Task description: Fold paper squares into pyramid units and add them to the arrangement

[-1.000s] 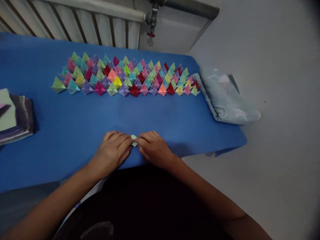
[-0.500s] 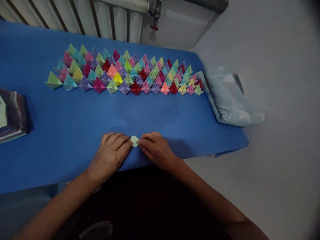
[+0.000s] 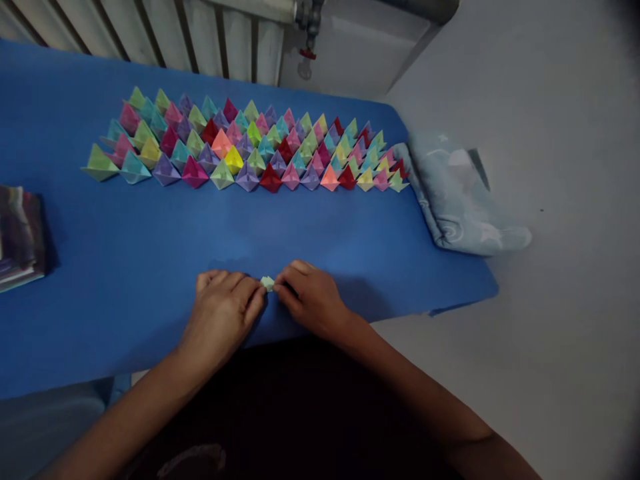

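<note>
A small pale green folded paper (image 3: 267,284) is pinched between both hands, low over the near part of the blue table (image 3: 210,227). My left hand (image 3: 223,310) grips its left edge with thumb and fingertips. On the other side, my right hand (image 3: 313,297) holds the right edge in the same way. The fingers cover much of the paper. Beyond the hands stand several rows of small folded paper boats (image 3: 233,160) in green, pink, purple, red, yellow and blue.
A stack of papers (image 3: 20,233) lies at the left edge. At the table's right end is a folded light blue cloth (image 3: 460,200) against the wall. Behind the table are a radiator (image 3: 200,40) and a pipe valve with a red handle (image 3: 308,53).
The green paper shows less of its surface and looks flatter between the fingers. My left hand has turned a little, with its thumb bent more. The view has shifted slightly.
</note>
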### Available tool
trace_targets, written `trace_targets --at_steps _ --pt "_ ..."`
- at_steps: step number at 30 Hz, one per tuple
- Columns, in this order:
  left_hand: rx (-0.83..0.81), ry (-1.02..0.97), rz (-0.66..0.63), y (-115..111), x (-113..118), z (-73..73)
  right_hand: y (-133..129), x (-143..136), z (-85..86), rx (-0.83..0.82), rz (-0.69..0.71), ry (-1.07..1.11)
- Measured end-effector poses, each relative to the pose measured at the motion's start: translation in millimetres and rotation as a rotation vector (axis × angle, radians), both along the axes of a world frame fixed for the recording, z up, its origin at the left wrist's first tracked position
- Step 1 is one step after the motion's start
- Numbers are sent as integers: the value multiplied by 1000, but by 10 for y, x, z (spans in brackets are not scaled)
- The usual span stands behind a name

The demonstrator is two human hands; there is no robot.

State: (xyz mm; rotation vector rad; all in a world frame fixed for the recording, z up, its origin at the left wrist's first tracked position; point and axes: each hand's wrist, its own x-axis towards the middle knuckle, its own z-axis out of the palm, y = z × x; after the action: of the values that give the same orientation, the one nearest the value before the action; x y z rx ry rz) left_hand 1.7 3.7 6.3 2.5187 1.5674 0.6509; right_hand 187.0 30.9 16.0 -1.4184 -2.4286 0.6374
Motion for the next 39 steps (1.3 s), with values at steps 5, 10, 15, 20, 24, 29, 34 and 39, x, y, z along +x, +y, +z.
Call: trace_targets --at_steps 5,10,15,20,24,29,34,39 --pt "-22 -6 42 52 7 -15 25 -31 19 -35 -30 -36" --pt "-87 -27 46 69 15 7 20 -34 -4 -34 -55 -24" --pt "-27 7 6 44 7 -22 26 -30 -4 -51 -55 -29" --pt "148 66 -95 15 -22 -57 40 -49 43 -72 -76 -29" --pt "198 88 -200 -17 -81 -63 51 -68 67 -92 -87 -35" --pt "169 110 -213 -133 -104 -62 67 -72 62 -112 -89 -23" --pt "179 213 -177 -213 -39 -26 94 -23 65 -166 -77 59" --pt "153 196 -197 -224 -129 -56 139 6 102 -224 -47 127"
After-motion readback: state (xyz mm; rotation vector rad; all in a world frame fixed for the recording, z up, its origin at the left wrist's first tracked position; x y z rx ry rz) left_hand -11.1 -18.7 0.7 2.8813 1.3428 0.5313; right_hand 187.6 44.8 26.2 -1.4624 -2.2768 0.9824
